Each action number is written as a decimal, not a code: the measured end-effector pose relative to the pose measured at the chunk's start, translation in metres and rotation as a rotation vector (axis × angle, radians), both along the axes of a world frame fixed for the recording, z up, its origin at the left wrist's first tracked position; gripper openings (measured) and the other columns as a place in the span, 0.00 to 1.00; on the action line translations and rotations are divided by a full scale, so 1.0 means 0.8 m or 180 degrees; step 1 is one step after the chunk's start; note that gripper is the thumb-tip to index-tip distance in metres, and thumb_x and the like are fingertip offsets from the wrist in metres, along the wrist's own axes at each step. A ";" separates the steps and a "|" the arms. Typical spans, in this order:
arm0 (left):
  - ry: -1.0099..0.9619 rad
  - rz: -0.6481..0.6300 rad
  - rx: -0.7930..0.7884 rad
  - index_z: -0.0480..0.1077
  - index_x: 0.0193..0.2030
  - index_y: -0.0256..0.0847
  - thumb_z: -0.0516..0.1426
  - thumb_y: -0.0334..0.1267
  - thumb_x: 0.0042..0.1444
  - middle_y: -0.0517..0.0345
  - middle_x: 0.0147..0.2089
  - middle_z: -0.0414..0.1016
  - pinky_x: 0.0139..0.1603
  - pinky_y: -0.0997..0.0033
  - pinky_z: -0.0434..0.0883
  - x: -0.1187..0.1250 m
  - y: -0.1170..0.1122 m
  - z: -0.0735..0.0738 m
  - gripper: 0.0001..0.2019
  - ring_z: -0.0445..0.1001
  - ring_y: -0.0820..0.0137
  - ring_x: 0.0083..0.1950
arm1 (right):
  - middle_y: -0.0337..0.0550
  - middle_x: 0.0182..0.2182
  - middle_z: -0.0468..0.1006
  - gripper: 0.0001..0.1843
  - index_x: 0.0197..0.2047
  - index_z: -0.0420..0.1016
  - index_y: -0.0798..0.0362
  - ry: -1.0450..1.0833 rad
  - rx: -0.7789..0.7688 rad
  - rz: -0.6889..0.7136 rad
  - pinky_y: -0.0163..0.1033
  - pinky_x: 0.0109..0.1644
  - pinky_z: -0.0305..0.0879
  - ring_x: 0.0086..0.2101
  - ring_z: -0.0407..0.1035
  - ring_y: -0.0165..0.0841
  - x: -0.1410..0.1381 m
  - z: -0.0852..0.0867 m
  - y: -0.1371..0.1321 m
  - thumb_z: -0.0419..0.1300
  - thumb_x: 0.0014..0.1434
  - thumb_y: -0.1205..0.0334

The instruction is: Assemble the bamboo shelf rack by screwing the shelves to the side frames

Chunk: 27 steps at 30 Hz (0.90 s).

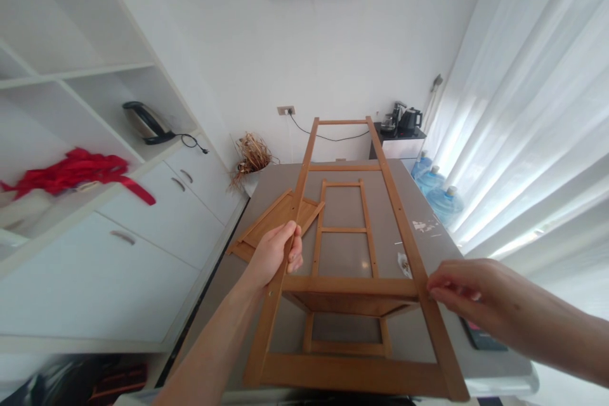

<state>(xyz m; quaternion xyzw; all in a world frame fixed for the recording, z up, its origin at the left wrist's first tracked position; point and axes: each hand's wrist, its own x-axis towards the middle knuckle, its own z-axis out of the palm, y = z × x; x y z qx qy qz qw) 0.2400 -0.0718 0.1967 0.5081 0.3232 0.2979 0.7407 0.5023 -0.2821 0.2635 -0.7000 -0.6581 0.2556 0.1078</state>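
A tall wooden ladder-like frame (pixel 389 184) stands over the table, with crossbars between its two rails and screw holes along them. Wrapped around its left rail is my left hand (pixel 280 250), closed. At the right rail, my right hand (pixel 469 288) has its fingers pinched against the outer side; whatever they may hold is hidden. A wooden shelf panel (pixel 352 303) sits between the rails, below the level of my hands. Behind it, a second, similar wooden frame (pixel 345 229) is seen through the first one.
On the grey table (pixel 285 174) lie another slatted wooden panel (pixel 271 219), a small clear bag of hardware (pixel 404 264) and white scraps (pixel 425 226). A dark flat item (pixel 485 336) rests under my right forearm. Cabinets (pixel 157 216) line the left; water jugs (pixel 445 202) stand right.
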 end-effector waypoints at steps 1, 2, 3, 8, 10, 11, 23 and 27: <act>-0.0032 -0.0005 -0.0029 0.63 0.31 0.38 0.51 0.44 0.63 0.69 0.13 0.59 0.16 0.75 0.58 0.000 0.000 -0.001 0.13 0.56 0.77 0.10 | 0.35 0.26 0.75 0.17 0.33 0.73 0.48 -0.0026 0.0028 0.0024 0.33 0.28 0.62 0.25 0.69 0.28 0.000 -0.001 -0.001 0.46 0.68 0.56; -0.0067 -0.0004 -0.0059 0.63 0.31 0.38 0.51 0.43 0.63 0.68 0.13 0.59 0.16 0.75 0.58 0.001 0.001 -0.002 0.13 0.56 0.77 0.10 | 0.36 0.27 0.75 0.18 0.33 0.73 0.49 -0.0074 0.0085 0.0071 0.33 0.29 0.62 0.26 0.69 0.28 0.000 -0.001 -0.002 0.46 0.68 0.56; -0.0106 0.0002 -0.0090 0.63 0.31 0.38 0.50 0.43 0.63 0.68 0.13 0.59 0.16 0.76 0.58 0.001 0.001 -0.003 0.12 0.56 0.77 0.10 | 0.37 0.27 0.74 0.19 0.33 0.73 0.49 -0.0128 0.0145 0.0135 0.34 0.30 0.62 0.26 0.68 0.28 -0.001 -0.001 -0.002 0.45 0.69 0.55; -0.0332 0.0027 -0.0226 0.63 0.31 0.37 0.49 0.40 0.64 0.68 0.13 0.59 0.15 0.76 0.58 0.002 0.004 -0.007 0.12 0.56 0.77 0.10 | 0.39 0.29 0.74 0.19 0.36 0.73 0.50 -0.0340 0.0451 0.0399 0.34 0.31 0.62 0.28 0.69 0.29 -0.002 0.002 -0.007 0.44 0.70 0.55; -0.0372 0.0024 -0.0269 0.63 0.31 0.37 0.49 0.40 0.64 0.68 0.12 0.59 0.15 0.76 0.58 0.002 0.004 -0.007 0.12 0.56 0.77 0.09 | 0.39 0.30 0.74 0.18 0.36 0.73 0.49 -0.0429 0.0562 0.0463 0.35 0.31 0.62 0.28 0.69 0.29 -0.004 0.001 -0.009 0.44 0.70 0.57; -0.0377 0.0023 -0.0287 0.63 0.30 0.37 0.49 0.40 0.65 0.68 0.12 0.59 0.15 0.76 0.59 0.002 0.004 -0.008 0.13 0.56 0.77 0.09 | 0.39 0.30 0.74 0.18 0.36 0.73 0.49 -0.0474 0.0620 0.0498 0.35 0.31 0.62 0.28 0.69 0.29 -0.004 0.001 -0.009 0.45 0.70 0.57; -0.0345 0.0008 -0.0352 0.62 0.30 0.38 0.50 0.43 0.64 0.69 0.12 0.59 0.16 0.75 0.58 -0.006 0.003 -0.007 0.14 0.56 0.77 0.09 | 0.41 0.23 0.75 0.19 0.27 0.73 0.48 -0.0644 0.0568 0.0669 0.34 0.22 0.63 0.21 0.69 0.31 -0.015 0.019 0.004 0.48 0.66 0.57; -0.0431 -0.0034 -0.0406 0.63 0.30 0.38 0.49 0.42 0.65 0.68 0.12 0.59 0.16 0.75 0.58 -0.007 0.004 -0.007 0.13 0.56 0.77 0.09 | 0.38 0.22 0.76 0.17 0.27 0.73 0.48 -0.0401 0.0315 0.0415 0.32 0.22 0.64 0.21 0.70 0.29 -0.016 0.027 0.008 0.50 0.64 0.57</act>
